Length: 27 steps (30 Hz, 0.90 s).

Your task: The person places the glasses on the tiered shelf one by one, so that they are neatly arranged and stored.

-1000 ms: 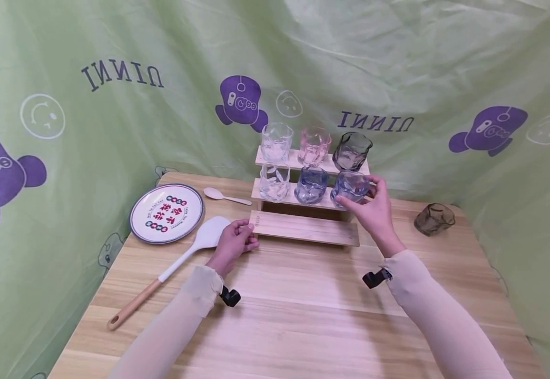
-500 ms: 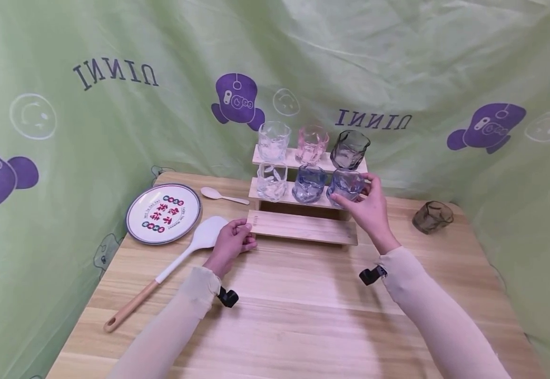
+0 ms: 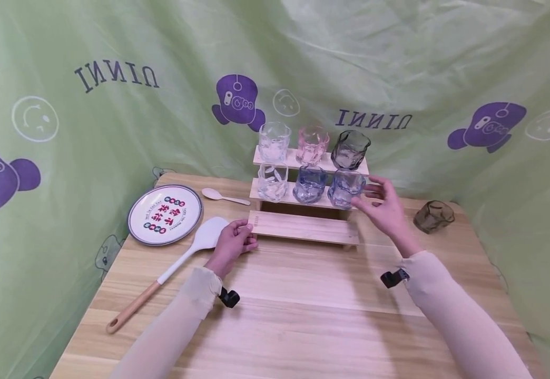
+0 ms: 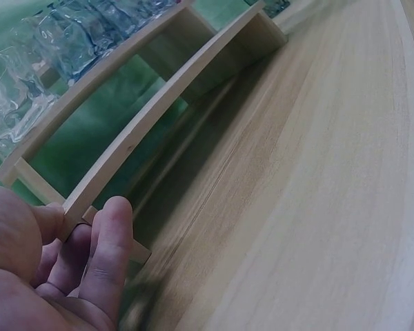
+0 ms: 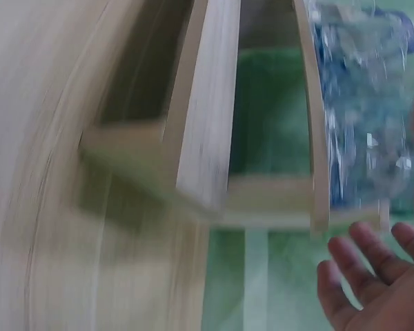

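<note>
A three-step wooden rack (image 3: 303,227) stands mid-table. My left hand (image 3: 231,245) pinches the left end of its lowest step; the left wrist view shows the thumb (image 4: 50,222) above the board and fingers beneath it. On the middle step sit a clear glass (image 3: 273,183), a dark blue glass (image 3: 310,184) and a lighter blue glass (image 3: 345,188) at the right end. Beside that lighter glass my right hand (image 3: 388,213) is spread, thumb near its lower side, gripping nothing. The top step bears a clear glass (image 3: 274,142), a pink glass (image 3: 312,145) and a dark grey glass (image 3: 351,150).
A brownish glass (image 3: 433,217) lies tilted at the table's right. Left of the rack are a plate (image 3: 165,215) with red writing, a small spoon (image 3: 225,197) and a white turner (image 3: 180,266) with a wooden handle. Green printed cloth (image 3: 185,42) hangs behind.
My right hand has let go of the lighter blue glass and drawn off to the right, fingers opening. The glass stays on the middle step. My left hand keeps its hold.
</note>
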{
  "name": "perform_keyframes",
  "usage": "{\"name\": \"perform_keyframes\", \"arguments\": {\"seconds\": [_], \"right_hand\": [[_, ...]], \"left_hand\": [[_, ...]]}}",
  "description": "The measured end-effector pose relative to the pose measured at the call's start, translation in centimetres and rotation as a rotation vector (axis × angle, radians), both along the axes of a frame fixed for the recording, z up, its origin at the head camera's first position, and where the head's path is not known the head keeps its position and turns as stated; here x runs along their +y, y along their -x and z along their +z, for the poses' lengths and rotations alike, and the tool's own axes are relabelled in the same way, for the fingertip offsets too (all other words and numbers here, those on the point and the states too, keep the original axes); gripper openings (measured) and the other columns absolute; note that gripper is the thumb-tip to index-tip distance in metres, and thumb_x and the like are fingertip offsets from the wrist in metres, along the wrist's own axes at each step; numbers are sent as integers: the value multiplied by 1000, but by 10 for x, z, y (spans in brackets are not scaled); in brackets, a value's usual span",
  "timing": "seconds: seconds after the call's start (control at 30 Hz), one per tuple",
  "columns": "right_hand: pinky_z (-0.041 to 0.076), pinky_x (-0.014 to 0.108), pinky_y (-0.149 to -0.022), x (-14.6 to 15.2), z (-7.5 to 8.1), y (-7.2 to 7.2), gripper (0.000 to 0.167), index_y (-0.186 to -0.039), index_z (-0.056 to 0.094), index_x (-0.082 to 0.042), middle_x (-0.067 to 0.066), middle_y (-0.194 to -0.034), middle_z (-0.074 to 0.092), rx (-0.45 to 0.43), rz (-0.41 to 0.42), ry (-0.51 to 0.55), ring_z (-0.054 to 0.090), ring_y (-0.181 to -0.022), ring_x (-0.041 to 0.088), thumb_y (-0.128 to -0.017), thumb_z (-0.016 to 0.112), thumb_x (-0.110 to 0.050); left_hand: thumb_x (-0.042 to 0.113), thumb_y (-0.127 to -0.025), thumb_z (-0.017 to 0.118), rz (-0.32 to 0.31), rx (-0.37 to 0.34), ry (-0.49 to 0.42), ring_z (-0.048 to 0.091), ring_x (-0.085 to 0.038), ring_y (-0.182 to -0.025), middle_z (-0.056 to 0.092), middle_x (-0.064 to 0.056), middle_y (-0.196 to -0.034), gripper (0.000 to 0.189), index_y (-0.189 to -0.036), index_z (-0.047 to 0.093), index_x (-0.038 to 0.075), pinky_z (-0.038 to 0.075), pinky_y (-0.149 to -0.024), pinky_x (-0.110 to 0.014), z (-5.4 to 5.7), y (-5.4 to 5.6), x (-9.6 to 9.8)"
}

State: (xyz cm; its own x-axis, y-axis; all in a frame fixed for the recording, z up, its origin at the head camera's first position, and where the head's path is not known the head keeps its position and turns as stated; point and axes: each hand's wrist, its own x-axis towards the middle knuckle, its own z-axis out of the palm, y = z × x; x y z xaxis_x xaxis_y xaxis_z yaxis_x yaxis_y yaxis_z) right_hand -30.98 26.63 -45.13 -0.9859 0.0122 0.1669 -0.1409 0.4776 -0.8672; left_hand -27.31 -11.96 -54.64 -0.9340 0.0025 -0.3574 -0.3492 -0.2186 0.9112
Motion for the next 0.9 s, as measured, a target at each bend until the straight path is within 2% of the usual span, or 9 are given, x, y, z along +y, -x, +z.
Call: {"name": "perform_keyframes", "arguments": {"seconds": [0.13,0.23,0.3,0.37,0.47,0.57,0.7,0.8,0.9], "right_hand": [[52,25,-99,39,0,-3,67,-148,41,-2,19,-135,58,46,-121,-27,57,-117,20,-97,72,-31],[52,16,-91,74,-7,2,59,-142,48,1,16,-128,62,125,-241,24,59,-106,10,-97,72,-28],[51,17,-92,98,-15,5,58,-140,51,0,12,-126,62,161,-325,61,58,-105,8,-95,75,-27],[48,22,-100,121,-25,5,62,-142,50,-4,9,-131,57,154,-404,93,54,-112,10,-93,76,-30],[36,28,-114,150,-38,-3,77,-151,39,-13,8,-148,42,54,-510,95,39,-132,16,-91,76,-42],[18,33,-124,164,-51,-14,95,-159,18,-20,9,-164,19,-85,-516,113,18,-147,19,-90,76,-47],[8,41,-126,168,-64,-21,111,-161,-5,-26,15,-167,1,-206,-450,114,6,-152,30,-89,78,-41],[9,39,-126,166,-73,-22,113,-161,-7,-27,20,-165,3,-205,-440,106,8,-151,32,-89,80,-36],[16,31,-124,164,-79,-22,113,-160,-2,-28,19,-164,9,-170,-428,205,16,-150,27,-86,84,-26]], "left_hand": [[13,-104,61,-6,2,3,66,-21,-81,61,-14,-101,39,-139,49,1,64,-81,-37,2,0,0],[14,-104,61,0,6,9,66,-22,-81,61,-15,-102,40,-140,49,1,64,-81,-37,3,-1,-1],[14,-104,61,8,9,11,66,-22,-81,61,-15,-101,40,-140,49,1,64,-80,-37,4,-1,-2],[14,-103,61,9,8,11,65,-22,-82,61,-15,-101,41,-140,48,1,64,-79,-36,4,-1,-2],[14,-104,61,0,4,7,65,-22,-81,60,-14,-101,41,-140,48,0,64,-79,-35,4,-1,-1],[14,-104,61,-1,-2,10,65,-21,-80,60,-14,-100,41,-140,48,0,65,-79,-35,4,-1,-1],[13,-103,62,12,0,11,65,-21,-80,61,-14,-100,40,-140,49,1,65,-78,-36,3,-1,0],[14,-103,62,10,3,7,65,-22,-81,61,-14,-100,40,-139,49,2,64,-79,-36,2,0,0],[14,-103,62,7,2,8,65,-22,-82,61,-13,-100,41,-139,48,1,64,-79,-36,2,0,1]]}}
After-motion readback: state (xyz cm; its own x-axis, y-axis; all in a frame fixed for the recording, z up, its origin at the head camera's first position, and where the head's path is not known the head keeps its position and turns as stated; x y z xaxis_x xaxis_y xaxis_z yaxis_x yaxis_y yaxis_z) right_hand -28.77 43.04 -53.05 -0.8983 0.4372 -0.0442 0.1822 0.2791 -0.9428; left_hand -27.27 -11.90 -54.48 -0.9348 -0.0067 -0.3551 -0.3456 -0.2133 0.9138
